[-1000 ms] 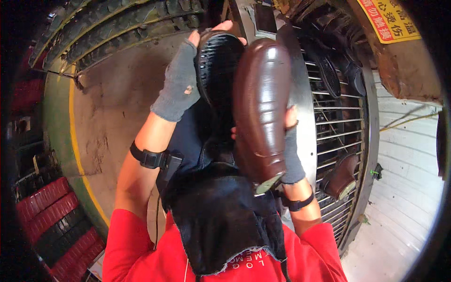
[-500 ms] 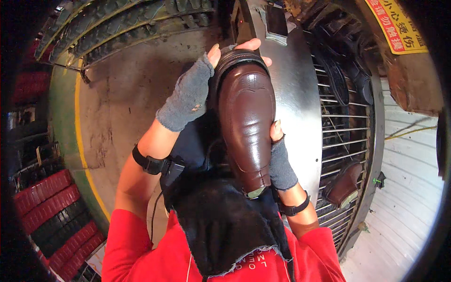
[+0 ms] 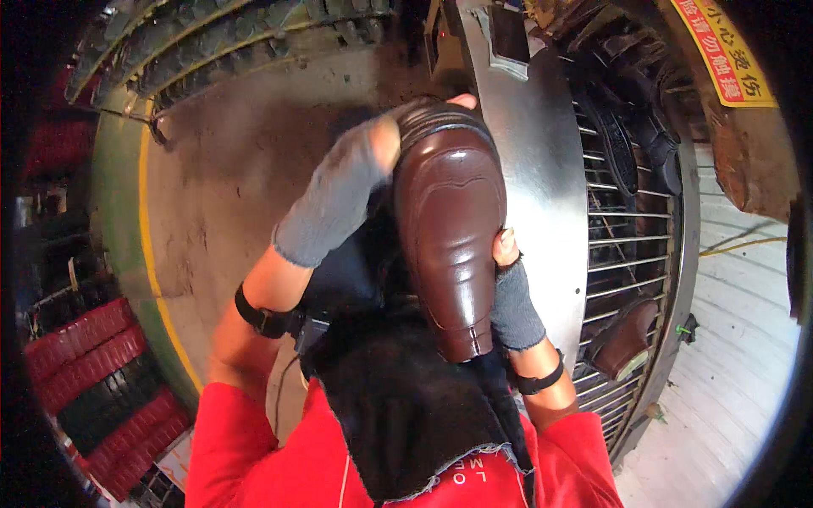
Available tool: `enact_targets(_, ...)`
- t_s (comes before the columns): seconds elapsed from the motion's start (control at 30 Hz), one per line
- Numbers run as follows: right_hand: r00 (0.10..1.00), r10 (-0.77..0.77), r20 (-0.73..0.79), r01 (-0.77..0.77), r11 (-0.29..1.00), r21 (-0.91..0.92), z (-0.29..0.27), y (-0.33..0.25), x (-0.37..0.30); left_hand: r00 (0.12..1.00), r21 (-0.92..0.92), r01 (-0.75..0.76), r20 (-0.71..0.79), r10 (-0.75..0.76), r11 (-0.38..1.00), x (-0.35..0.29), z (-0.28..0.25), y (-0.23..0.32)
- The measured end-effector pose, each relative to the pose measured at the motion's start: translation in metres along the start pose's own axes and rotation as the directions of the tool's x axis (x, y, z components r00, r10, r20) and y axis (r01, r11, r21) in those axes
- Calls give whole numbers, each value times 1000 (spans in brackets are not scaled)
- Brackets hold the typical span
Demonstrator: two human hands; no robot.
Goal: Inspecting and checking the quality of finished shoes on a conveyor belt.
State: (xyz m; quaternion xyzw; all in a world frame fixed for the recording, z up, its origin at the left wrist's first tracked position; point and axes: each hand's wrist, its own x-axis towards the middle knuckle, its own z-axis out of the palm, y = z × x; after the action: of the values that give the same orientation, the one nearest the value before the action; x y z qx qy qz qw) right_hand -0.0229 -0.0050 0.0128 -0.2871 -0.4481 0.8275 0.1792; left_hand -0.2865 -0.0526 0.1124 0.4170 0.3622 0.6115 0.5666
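Both of my hands hold a glossy brown leather shoe (image 3: 453, 229), its length running from far to near in front of me. A dark ridged band curves round its far end. Wearing a grey fingerless glove, my left hand (image 3: 356, 169) is wrapped round that far end, slightly blurred, with some fingertips showing beyond it. My right hand (image 3: 515, 292), gloved likewise, grips the shoe's right side. Its thumb shows against the leather, while the other fingers are hidden. The near end of the shoe hangs over a black cloth apron (image 3: 389, 389) on my front.
A metal counter (image 3: 542, 169) runs along my right. Beyond it, a rack of metal bars (image 3: 627, 241) bears another brown shoe (image 3: 622, 339) and dark shoes (image 3: 622, 152). A phone-like dark slab (image 3: 510, 34) lies at the counter's far end. Shelves of footwear (image 3: 220, 42) stand far left.
The shoe has tilted slightly, its near end tipping so the pale underside there no longer shows. My left hand has slid a little lower round the far end.
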Motion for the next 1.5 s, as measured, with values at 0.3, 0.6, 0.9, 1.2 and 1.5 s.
enact_targets(0.3, 980, -40, -193, -24, 947, -321, 92, -88, -2, 937, -14, -168, -314, 155, 986, -45, -29, -5)
enact_targets(0.6, 897, -424, 120, 400, 669, -626, 61, -85, -12, 974, -566, -224, -96, 207, 793, -64, 9, -45)
enact_targets(0.9, 828, -479, 291, 523, 474, -708, 17, -94, -39, 920, -393, 108, -309, -242, 913, -65, 16, -31)
enact_targets(1.2, 700, -655, 285, 582, 292, -759, 64, -189, -3, 990, 19, 138, -8, -138, 990, -7, 68, 16)
enact_targets(1.5, 929, -367, 39, 365, 898, -247, 48, -131, -33, 922, 617, 13, -313, 229, 787, -8, 66, 58)
